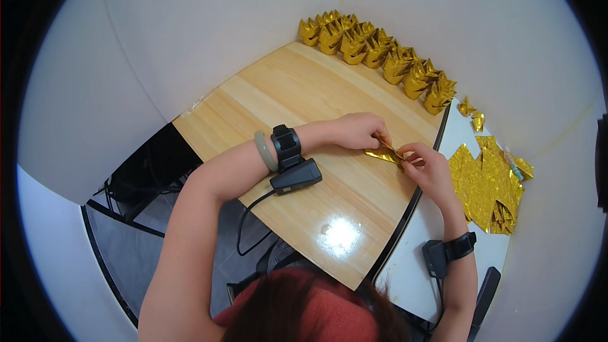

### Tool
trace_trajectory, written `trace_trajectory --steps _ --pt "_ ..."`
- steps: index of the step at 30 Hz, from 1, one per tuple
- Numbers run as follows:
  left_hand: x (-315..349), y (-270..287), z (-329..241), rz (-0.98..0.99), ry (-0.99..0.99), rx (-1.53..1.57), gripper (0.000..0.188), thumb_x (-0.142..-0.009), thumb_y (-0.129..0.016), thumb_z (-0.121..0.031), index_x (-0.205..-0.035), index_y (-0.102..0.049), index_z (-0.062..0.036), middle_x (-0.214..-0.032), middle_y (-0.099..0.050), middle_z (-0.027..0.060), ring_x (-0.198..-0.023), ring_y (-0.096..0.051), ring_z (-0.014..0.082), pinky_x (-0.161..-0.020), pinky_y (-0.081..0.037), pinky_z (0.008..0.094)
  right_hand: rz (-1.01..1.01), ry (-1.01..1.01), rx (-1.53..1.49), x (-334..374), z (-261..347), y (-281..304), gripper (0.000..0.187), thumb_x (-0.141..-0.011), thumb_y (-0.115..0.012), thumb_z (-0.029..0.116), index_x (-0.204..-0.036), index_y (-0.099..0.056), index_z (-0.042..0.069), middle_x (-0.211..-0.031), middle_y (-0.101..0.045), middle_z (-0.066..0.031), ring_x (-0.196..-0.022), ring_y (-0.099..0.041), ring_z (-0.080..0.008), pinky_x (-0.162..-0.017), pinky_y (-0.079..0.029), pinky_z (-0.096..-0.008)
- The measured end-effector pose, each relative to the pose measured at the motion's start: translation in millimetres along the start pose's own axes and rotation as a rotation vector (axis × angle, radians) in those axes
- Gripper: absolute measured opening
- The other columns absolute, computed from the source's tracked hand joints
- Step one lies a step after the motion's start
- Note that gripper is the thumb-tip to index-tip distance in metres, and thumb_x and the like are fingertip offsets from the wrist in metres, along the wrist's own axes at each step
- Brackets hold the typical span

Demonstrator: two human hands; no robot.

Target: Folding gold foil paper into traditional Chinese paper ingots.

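Showing gold on the folded paper [382, 155] at three o'clock, striped tan on the table [310, 88], red on the cloth [332, 315].

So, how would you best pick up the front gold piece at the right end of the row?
Probably pinch the gold piece by its rounded lower body, coming from the near side: its thin points stick up and look easily bent, while other pieces crowd it behind and to the left.

The right grip [432, 174] partly hides the folded gold foil [382, 154].
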State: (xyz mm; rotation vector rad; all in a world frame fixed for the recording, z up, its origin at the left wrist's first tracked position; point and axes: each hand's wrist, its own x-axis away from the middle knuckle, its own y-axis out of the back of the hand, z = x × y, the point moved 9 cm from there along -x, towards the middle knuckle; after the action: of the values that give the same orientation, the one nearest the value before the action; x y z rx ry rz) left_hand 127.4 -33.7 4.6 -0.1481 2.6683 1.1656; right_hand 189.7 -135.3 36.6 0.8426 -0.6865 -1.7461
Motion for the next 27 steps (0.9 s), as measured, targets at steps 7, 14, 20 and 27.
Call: trace_trajectory --steps 7,14,20,27 --pt "2 3 12 -0.083 0.092 0.085 0.027 -0.075 -0.056 -0.004 -0.102 -0.060 -0.0042 -0.089 -0.059 0.0141 -0.084 -0.057 0.0250 -0.074 -0.047 0.0327 -0.018 -0.066 -0.071 1 -5 -2 0.022 -0.075 -0.061 -0.001 -0.097 -0.061 0.003 -0.085 -0.062 -0.0066 -0.076 -0.061 -0.0152 -0.068 -0.050 -0.0262" --pt "1 9 9 -0.122 0.025 0.003 0.029 -0.073 -0.058 -0.003 -0.102 -0.059 -0.0037 -0.092 -0.058 0.0132 -0.084 -0.059 0.0241 -0.076 -0.048 0.0309 -0.009 0.105 0.045 -2 4 -9 0.022 -0.075 -0.067 0.008 -0.096 -0.063 0.002 -0.085 -0.059 -0.0091 -0.074 -0.058 -0.0199 -0.070 -0.048 -0.0280" --pt "0 -2 1 0.015 0.002 0.153 0.019 -0.074 -0.059 -0.006 -0.092 -0.063 -0.0028 -0.092 -0.057 0.0118 -0.080 -0.058 0.0204 -0.072 -0.047 0.0288 -0.001 -0.122 -0.135 -4 -25 -13 0.026 -0.073 -0.071 0.013 -0.094 -0.060 0.002 -0.088 -0.058 -0.0122 -0.080 -0.057 -0.0232 -0.073 -0.047 -0.0308" --pt "-5 -2 -12 -0.083 -0.039 -0.086 0.021 -0.073 -0.064 -0.022 -0.086 -0.066 -0.0052 -0.075 -0.062 0.0107 -0.072 -0.059 0.0259 -0.063 -0.046 0.0365 -0.108 -0.088 0.080 -1 -35 -14 0.034 -0.070 -0.074 0.017 -0.093 -0.054 0.001 -0.091 -0.057 -0.0152 -0.089 -0.054 -0.0248 -0.078 -0.044 -0.0333"
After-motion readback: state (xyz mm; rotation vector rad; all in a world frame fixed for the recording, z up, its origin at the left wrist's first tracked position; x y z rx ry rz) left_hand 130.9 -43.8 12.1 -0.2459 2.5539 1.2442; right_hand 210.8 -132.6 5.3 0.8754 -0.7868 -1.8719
